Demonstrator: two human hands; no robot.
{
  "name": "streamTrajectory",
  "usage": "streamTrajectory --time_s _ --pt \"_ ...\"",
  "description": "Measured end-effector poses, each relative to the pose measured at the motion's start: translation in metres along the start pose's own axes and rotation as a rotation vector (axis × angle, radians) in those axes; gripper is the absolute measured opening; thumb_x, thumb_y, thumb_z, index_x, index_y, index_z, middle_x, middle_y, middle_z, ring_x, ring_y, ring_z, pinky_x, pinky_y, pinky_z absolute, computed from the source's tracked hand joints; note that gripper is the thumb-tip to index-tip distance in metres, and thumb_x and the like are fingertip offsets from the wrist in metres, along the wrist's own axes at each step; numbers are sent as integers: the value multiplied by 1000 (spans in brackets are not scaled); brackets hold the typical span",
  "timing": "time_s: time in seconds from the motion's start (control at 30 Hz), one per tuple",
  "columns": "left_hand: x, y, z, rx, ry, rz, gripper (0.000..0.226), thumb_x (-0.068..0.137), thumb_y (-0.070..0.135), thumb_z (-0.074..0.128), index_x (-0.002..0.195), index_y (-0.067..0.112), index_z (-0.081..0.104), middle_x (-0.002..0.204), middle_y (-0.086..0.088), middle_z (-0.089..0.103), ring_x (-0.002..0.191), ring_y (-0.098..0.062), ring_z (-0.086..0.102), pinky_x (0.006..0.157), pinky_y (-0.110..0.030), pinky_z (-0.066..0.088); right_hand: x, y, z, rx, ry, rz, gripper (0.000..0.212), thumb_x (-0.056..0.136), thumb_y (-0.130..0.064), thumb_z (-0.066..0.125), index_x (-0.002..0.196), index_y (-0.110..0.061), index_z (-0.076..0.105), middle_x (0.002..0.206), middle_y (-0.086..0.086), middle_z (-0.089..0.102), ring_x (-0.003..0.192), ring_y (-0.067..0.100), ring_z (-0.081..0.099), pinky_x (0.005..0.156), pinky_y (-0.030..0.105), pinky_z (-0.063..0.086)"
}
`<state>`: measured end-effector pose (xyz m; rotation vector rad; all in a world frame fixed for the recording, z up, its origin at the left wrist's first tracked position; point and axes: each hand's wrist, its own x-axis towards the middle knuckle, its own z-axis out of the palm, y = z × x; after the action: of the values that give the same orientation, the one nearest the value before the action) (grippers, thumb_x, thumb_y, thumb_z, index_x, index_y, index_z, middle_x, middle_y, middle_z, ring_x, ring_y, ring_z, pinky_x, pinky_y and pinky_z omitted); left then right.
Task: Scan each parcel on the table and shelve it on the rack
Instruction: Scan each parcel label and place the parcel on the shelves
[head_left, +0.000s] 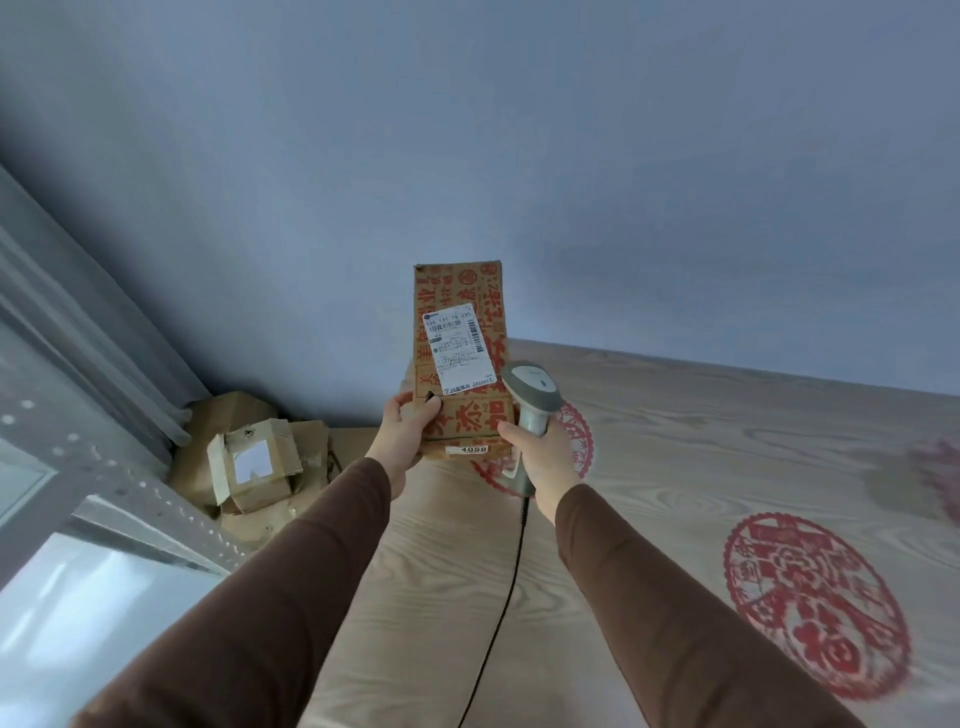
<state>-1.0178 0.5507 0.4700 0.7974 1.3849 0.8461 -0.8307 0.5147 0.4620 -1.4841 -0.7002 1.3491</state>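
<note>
Above the wood-grain tabletop (675, 467), a left hand (402, 431) pinches the lower corner of an upright cardboard parcel (460, 358), which could swing or slip from so narrow a hold. The box, printed in red characters, carries a white shipping label (453, 347). The right hand (540, 462), fingers wrapped around a corded barcode scanner (532, 397), seems aimed slightly off the barcode, risking a misread.

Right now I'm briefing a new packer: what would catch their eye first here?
The tall brown cardboard parcel with red print and white label, held upright at centre by the left hand. Beside it, the right hand grips a grey corded handheld scanner. Red round paper-cut emblems mark the wooden table.
</note>
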Motion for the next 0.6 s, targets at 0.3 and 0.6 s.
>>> streamTrajectory --time_s 0.3,0.6 --pt "-155 -12 50 -57 -215 92 71 91 60 69 149 27 46 133 5 68 129 -17 56 118 -58 24 -162 -16 -90 83 -4 -212 31 94 -5 73 124 -13 68 111 8 78 100 24 76 86 51 63" --pt "-261 -14 136 -233 -364 297 62 98 45 66 152 28 40 139 -5 64 122 -22 66 93 -44 62 -264 -50 -178 50 84 -404 27 95 -9 72 114 -27 69 114 0 74 105 16 69 70 22 57"
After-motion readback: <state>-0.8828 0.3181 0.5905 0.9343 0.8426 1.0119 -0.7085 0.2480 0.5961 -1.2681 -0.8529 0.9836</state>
